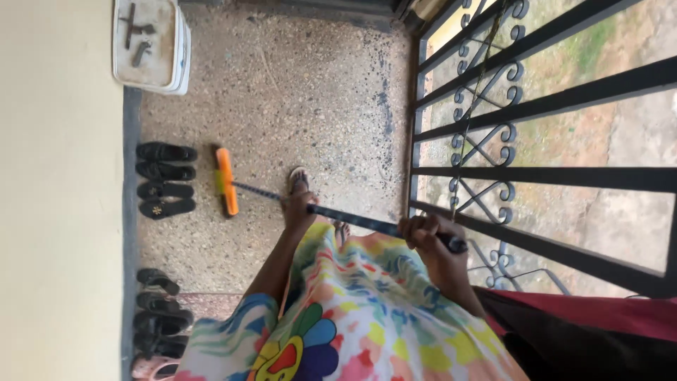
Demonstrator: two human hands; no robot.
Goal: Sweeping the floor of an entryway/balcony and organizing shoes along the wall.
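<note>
Both your hands grip the broom handle (352,219): left hand (297,212) lower, right hand (427,236) near top; orange head (226,181) on floor (310,99) beside sandals (166,180).

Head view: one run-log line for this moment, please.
left hand: grips mid-handle | right hand: grips handle end | orange-headed broom with dark handle: head on speckled floor beside black sandals

Both hands hold a long broom stick (352,219). The left hand (298,212) is lower down, the right hand (425,236) near the top. The orange brush (226,180) sits on the floor (303,85) near black sandals (166,189).
</note>
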